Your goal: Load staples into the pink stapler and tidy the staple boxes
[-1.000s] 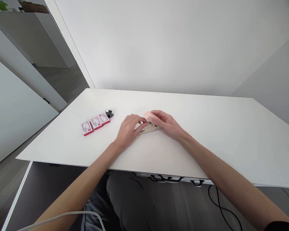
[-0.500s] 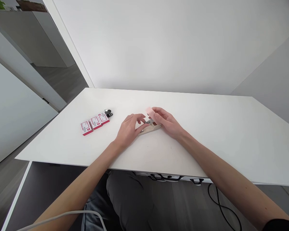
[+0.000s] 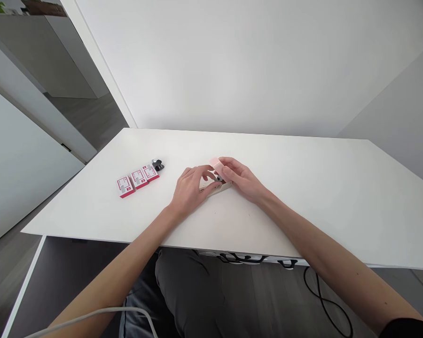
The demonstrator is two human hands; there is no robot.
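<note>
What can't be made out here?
All in the head view:
- Flat beige base: left part hidden by left hand.
- Pale pink oblong piece: gripped part covered by right hand.
- Silvery metallic-looking piece: too small to identify.
- White-and-red rectangular boxes: print too small.

Wide passage lies over the bench [image 3: 320,183] at centre right, above the right forearm [image 3: 303,232]. At centre, the left fingers [image 3: 201,170], right fingers [image 3: 233,162] and pink-and-beige device [image 3: 217,166] block; at centre left, three boxes [image 3: 139,179] and a black clip [image 3: 158,165].
</note>
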